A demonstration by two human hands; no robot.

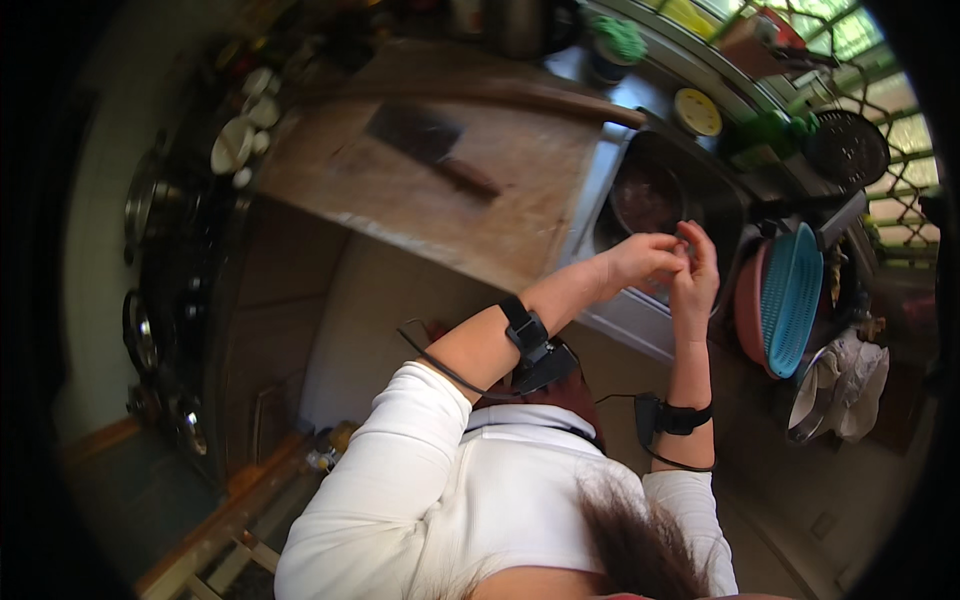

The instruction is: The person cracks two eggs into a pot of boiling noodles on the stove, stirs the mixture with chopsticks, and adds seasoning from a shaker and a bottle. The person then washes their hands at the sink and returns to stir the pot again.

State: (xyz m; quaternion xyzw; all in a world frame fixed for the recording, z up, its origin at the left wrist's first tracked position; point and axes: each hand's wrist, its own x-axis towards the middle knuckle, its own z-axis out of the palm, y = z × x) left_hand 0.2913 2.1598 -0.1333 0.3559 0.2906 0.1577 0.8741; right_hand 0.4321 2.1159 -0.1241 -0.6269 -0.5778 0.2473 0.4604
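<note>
Both my hands are together over the metal sink [731, 195], at its near side. My left hand [643, 259] comes in from the left and its fingers meet those of my right hand [697, 274], which points upward with bent fingers. Whether something small is between the fingertips is unclear. Behind them in the sink stands a round bowl [646, 199] with dark reddish contents, partly covered by the hands. To the left, a cleaver [427, 142] with a wooden handle lies on a large wooden board [322, 169], slightly blurred.
A wooden rod [555, 103] lies along the board's far side. Right of the sink, a blue plastic colander [791, 307] leans against a pink basin [750, 315]. A yellow lid [697, 112] and a green bottle [769, 139] stand behind the sink. White bowls [232, 142] sit left.
</note>
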